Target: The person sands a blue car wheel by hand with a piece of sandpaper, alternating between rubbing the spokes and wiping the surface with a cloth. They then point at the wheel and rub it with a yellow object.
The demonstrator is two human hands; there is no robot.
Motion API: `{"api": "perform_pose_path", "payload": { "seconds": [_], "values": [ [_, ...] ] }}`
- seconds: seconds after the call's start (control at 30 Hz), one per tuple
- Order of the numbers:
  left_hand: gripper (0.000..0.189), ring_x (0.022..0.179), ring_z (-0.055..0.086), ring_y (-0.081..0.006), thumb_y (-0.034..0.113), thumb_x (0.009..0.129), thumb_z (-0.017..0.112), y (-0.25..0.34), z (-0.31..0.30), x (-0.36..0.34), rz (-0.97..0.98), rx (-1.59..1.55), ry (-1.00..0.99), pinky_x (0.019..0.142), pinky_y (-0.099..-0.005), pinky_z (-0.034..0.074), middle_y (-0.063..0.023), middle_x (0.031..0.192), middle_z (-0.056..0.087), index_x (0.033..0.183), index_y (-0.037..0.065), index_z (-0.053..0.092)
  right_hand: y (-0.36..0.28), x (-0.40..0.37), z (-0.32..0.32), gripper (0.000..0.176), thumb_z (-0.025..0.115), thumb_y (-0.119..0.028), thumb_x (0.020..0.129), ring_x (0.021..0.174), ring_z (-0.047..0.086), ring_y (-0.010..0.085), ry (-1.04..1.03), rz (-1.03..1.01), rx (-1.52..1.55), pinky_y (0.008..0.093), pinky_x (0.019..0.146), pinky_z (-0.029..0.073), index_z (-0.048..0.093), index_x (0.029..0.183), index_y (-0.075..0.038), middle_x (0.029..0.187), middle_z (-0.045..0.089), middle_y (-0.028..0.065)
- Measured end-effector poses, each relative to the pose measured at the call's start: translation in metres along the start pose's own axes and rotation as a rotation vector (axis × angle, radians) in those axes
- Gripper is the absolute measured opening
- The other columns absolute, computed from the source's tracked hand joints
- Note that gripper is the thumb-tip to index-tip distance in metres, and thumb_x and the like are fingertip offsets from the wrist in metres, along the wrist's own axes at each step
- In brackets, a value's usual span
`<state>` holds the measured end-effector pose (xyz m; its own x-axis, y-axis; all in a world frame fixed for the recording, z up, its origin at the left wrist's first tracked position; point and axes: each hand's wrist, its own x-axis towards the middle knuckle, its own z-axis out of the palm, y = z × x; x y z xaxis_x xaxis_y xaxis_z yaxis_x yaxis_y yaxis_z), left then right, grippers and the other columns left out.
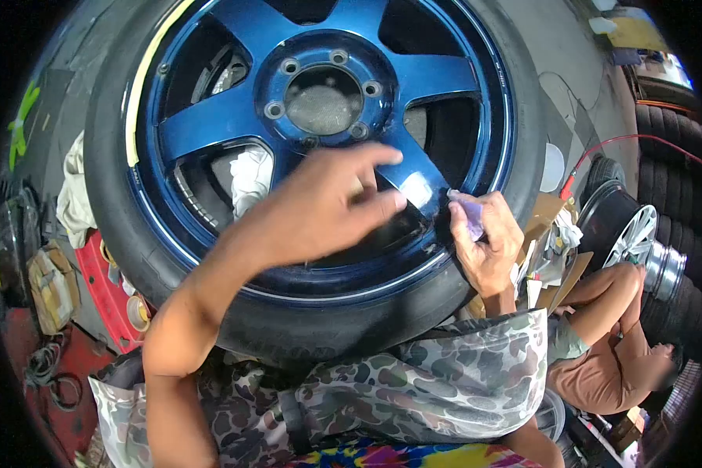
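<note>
A blue spoked wheel [210,123] with a black tire [327,331] fills the middle of the view. Over its lower spokes hovers my left hand [342,199], fingers apart and somewhat blurred, holding nothing. My right hand [487,238] is at the lower right part of the rim, closed round a small purple piece [473,218] whose tip is near the end of a spoke. Yellow tape [139,101] runs along the rim's upper left edge. A white cloth [251,178] shows through a gap between spokes.
At the lower right a person [608,366] sits near a silver-spoked wheel [633,238] and stacked tires [675,171]. A red hose [632,138] lies at the right. On the left are a red tray [105,288], a tape roll [138,313] and a wrapped package [52,288].
</note>
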<state>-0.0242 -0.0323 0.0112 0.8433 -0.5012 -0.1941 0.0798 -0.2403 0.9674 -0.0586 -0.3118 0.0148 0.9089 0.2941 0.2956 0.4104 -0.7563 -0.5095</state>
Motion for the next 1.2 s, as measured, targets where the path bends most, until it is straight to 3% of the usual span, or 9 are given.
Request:
{"api": "perform_pose_path", "payload": {
  "seconds": [0.13, 0.23, 0.33, 0.43, 0.57, 0.6, 0.63, 0.73, 1.2],
  "values": [
    [0.075, 0.086, 0.073, -0.0474, 0.024, 0.107, 0.066, -0.007, 0.053, -0.015, 0.044, 0.430, 0.026, 0.077, -0.0538, 0.059, -0.0303, 0.112, 0.071, 0.165, -0.005, 0.028, 0.003, -0.004, 0.001, 0.015, 0.082, 0.005, 0.087, 0.076, 0.070, 0.0277, 0.042, 0.038, -0.026, 0.0362, 0.069, 0.056, 0.078, 0.102, 0.005, 0.086, 0.070, 0.0143],
    [0.074, 0.085, 0.075, -0.0462, 0.024, 0.108, 0.062, -0.002, 0.074, -0.017, -0.119, 0.646, -0.162, 0.076, -0.0538, 0.063, -0.0297, 0.107, 0.072, 0.167, -0.001, 0.026, -0.002, -0.001, 0.001, 0.015, 0.082, 0.005, 0.088, 0.077, 0.071, 0.0278, 0.028, 0.058, -0.007, 0.0361, 0.070, 0.056, 0.078, 0.103, 0.005, 0.090, 0.071, 0.0155],
    [0.071, 0.077, 0.076, -0.0433, 0.024, 0.108, 0.062, -0.005, 0.086, -0.019, 0.050, 0.662, -0.209, 0.070, -0.0504, 0.064, -0.0268, 0.101, 0.073, 0.166, -0.001, 0.029, -0.001, -0.003, 0.002, 0.016, 0.082, 0.006, 0.089, 0.078, 0.071, 0.0272, 0.008, 0.049, -0.009, 0.0355, 0.070, 0.057, 0.079, 0.104, 0.004, 0.093, 0.069, 0.0148],
    [0.085, 0.074, 0.078, -0.0351, 0.002, 0.090, 0.068, -0.005, 0.085, -0.019, 0.052, 0.762, -0.090, 0.064, -0.0393, 0.065, -0.0234, 0.093, 0.071, 0.163, -0.014, 0.028, -0.001, -0.005, 0.000, 0.020, 0.082, 0.003, 0.089, 0.080, 0.071, 0.0279, -0.038, 0.014, -0.021, 0.0375, 0.071, 0.057, 0.078, 0.110, 0.002, 0.091, 0.066, 0.0140],
    [0.086, 0.075, 0.078, -0.0331, 0.000, 0.087, 0.070, -0.008, 0.082, -0.020, 0.062, 0.764, -0.041, 0.065, -0.0389, 0.065, -0.0239, 0.095, 0.072, 0.162, -0.016, 0.030, 0.002, -0.009, -0.002, 0.033, 0.081, 0.000, 0.085, 0.083, 0.068, 0.0301, -0.184, -0.054, -0.033, 0.0410, 0.075, 0.056, 0.076, 0.118, -0.001, 0.091, 0.063, 0.0124],
    [0.050, 0.072, 0.076, -0.0377, 0.021, 0.108, 0.062, -0.007, 0.082, -0.021, 0.126, 0.758, -0.089, 0.062, -0.0449, 0.064, -0.0230, 0.094, 0.071, 0.146, -0.008, 0.052, 0.002, -0.008, -0.002, 0.039, 0.081, -0.002, 0.083, 0.085, 0.066, 0.0310, -0.217, -0.103, -0.072, 0.0424, 0.077, 0.054, 0.075, 0.121, -0.003, 0.093, 0.062, 0.0117],
    [0.050, 0.072, 0.076, -0.0377, 0.021, 0.108, 0.062, -0.008, 0.081, -0.021, 0.125, 0.754, -0.089, 0.062, -0.0449, 0.064, -0.0230, 0.094, 0.071, 0.146, -0.008, 0.052, 0.002, -0.007, -0.002, 0.046, 0.081, -0.004, 0.080, 0.087, 0.064, 0.0319, -0.252, -0.151, -0.111, 0.0438, 0.079, 0.053, 0.073, 0.125, -0.005, 0.094, 0.060, 0.0111],
    [0.028, 0.073, 0.076, -0.0362, 0.020, 0.103, 0.068, -0.008, 0.079, -0.020, 0.290, 0.571, -0.035, 0.062, -0.0456, 0.064, -0.0180, 0.090, 0.068, 0.084, 0.000, 0.065, -0.001, -0.002, -0.002, 0.052, 0.082, -0.005, 0.077, 0.090, 0.060, 0.0316, -0.311, -0.179, -0.163, 0.0438, 0.081, 0.048, 0.069, 0.127, -0.006, 0.095, 0.056, 0.0103],
    [0.022, 0.074, 0.074, -0.0371, 0.019, 0.104, 0.067, -0.022, 0.080, -0.015, 0.261, 0.627, -0.044, 0.067, -0.0468, 0.063, -0.0177, 0.095, 0.067, 0.093, 0.000, 0.065, -0.002, 0.007, 0.003, 0.054, 0.082, -0.002, 0.074, 0.092, 0.059, 0.0321, -0.335, -0.230, -0.230, 0.0429, 0.082, 0.047, 0.067, 0.126, -0.001, 0.099, 0.057, 0.0118]
  ]
}}
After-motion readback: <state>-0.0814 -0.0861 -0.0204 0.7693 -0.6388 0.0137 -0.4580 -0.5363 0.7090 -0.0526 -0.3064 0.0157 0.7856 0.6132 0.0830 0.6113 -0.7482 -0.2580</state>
